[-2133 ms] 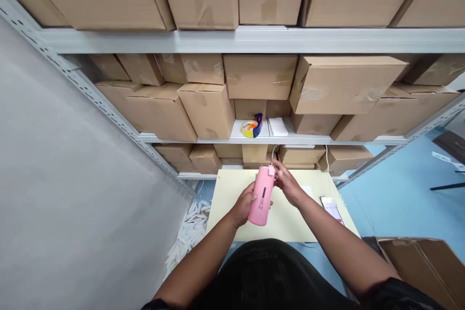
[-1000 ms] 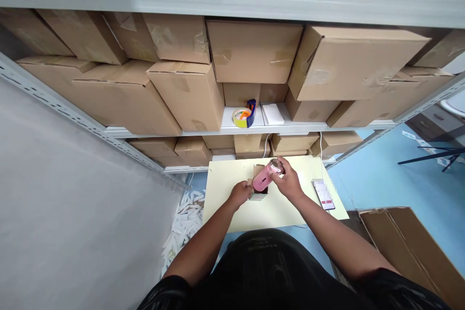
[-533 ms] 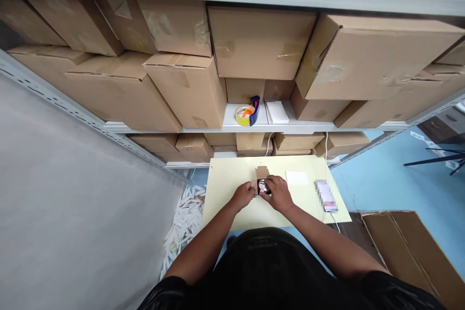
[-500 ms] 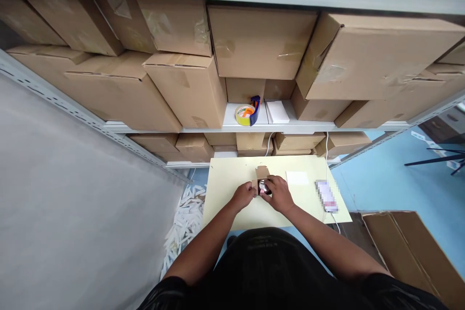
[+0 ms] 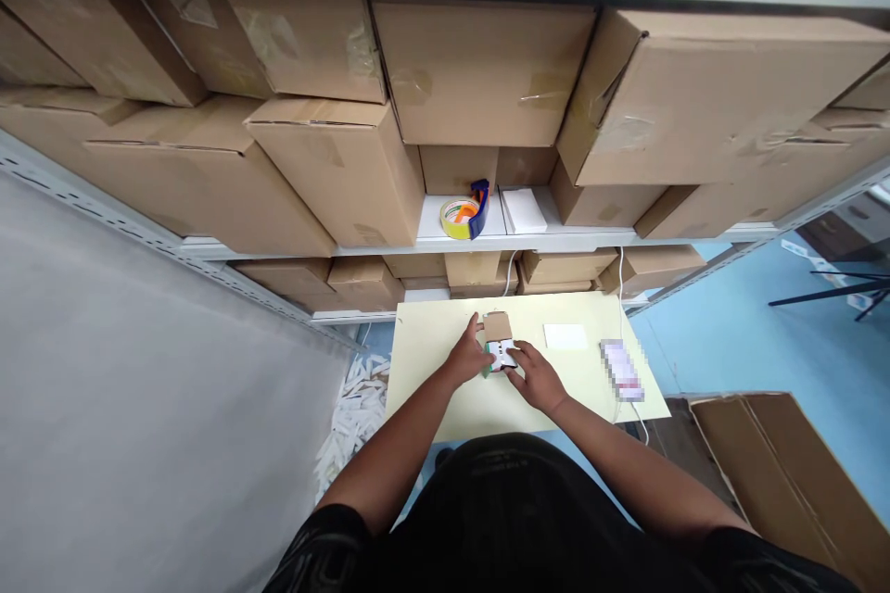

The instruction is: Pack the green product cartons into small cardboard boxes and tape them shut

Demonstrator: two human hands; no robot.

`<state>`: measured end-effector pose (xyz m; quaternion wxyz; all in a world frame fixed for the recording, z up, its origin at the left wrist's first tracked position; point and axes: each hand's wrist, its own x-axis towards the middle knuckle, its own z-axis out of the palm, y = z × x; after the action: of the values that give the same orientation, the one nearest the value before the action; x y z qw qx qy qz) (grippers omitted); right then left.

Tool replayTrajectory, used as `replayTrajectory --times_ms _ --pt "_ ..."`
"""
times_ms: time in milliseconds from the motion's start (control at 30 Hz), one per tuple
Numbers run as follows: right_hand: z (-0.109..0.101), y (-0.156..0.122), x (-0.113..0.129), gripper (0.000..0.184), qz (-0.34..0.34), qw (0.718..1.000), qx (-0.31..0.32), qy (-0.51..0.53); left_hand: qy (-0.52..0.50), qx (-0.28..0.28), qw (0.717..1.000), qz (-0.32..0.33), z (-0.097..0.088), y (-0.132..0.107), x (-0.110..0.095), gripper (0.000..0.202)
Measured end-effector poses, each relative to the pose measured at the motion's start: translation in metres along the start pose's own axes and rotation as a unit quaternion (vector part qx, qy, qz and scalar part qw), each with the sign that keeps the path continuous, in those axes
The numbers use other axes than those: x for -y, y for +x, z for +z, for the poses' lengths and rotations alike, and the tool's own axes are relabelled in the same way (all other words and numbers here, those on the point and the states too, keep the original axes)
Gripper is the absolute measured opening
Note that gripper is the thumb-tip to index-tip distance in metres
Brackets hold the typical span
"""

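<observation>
A small cardboard box (image 5: pixel 497 328) lies on the pale yellow table, its brown flap tipped up toward the shelf. White panels with small dark marks cover its middle, and a bit of green shows at its left edge. My left hand (image 5: pixel 465 358) grips the left side, thumb on the white part and forefinger stretched up beside the flap. At the right side, my right hand (image 5: pixel 538 378) has its fingertips on the white panels and its thumb at the near edge. What lies beneath the panels is hidden.
A white card (image 5: pixel 565 336) and a blurred phone (image 5: pixel 621 371) with a cable lie on the table (image 5: pixel 431 398). Cartons (image 5: pixel 487 74) fill the shelves ahead; a tape dispenser (image 5: pixel 467 215) sits there. White scraps (image 5: pixel 354 408) litter the floor left, and a large carton (image 5: pixel 785 473) stands right.
The dark, shiny round item seen in the box is now covered by white panels. My left hand's fingers have spread upward, and my right hand has drawn back to the box's right edge.
</observation>
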<state>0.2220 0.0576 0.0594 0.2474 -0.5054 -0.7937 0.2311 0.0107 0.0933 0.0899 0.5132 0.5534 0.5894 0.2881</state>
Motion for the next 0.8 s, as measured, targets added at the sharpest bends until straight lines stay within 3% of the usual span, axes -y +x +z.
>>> replayTrajectory --times_ms 100,267,367,600,800 --pt "0.0 0.004 0.001 0.036 0.009 1.0 0.006 0.013 0.019 0.027 0.997 0.067 -0.007 -0.002 -0.004 0.094" --pt "0.002 0.001 -0.001 0.046 0.102 0.993 0.009 0.066 0.098 0.008 0.979 0.176 -0.004 -0.027 0.006 0.049" --pt "0.002 -0.003 -0.002 0.05 0.094 0.992 0.001 0.084 0.14 -0.003 0.97 0.2 -0.002 -0.033 0.015 0.026" --pt "-0.002 -0.001 0.001 0.03 0.016 0.999 -0.001 0.042 0.204 0.044 0.955 0.211 -0.002 -0.03 0.022 0.026" --pt "-0.004 -0.005 0.0 0.026 0.024 0.999 0.022 0.02 0.217 0.067 0.95 0.216 0.004 -0.037 0.023 0.026"
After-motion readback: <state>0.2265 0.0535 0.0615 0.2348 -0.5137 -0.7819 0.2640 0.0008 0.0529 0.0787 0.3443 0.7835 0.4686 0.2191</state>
